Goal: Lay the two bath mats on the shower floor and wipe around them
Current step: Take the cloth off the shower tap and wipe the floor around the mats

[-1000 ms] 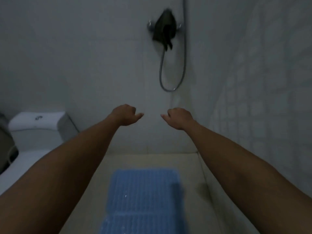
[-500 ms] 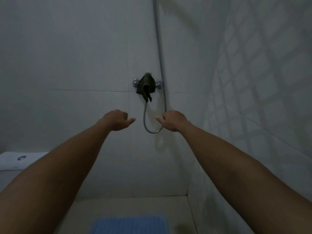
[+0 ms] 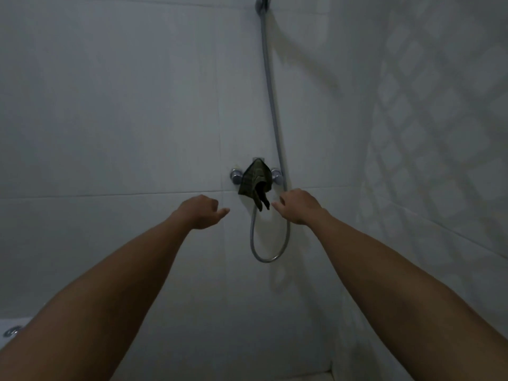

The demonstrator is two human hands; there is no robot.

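A dark green cloth (image 3: 254, 182) hangs over the shower tap (image 3: 235, 176) on the far wall. My right hand (image 3: 298, 205) reaches toward it, fingers loosely apart, fingertips just right of the cloth's lower end, not touching it. My left hand (image 3: 202, 211) is held out to the left of the cloth, fingers curled in, holding nothing. No bath mat and almost no shower floor is in view.
A metal shower hose (image 3: 270, 111) runs down the wall from the top and loops below the tap. A tiled wall (image 3: 439, 133) closes in on the right. The corner of a toilet tank (image 3: 11, 329) shows at the lower left.
The view has tilted up: the blue mat and the floor have dropped out of sight. Both hands have risen toward the cloth on the tap, the right one closest.
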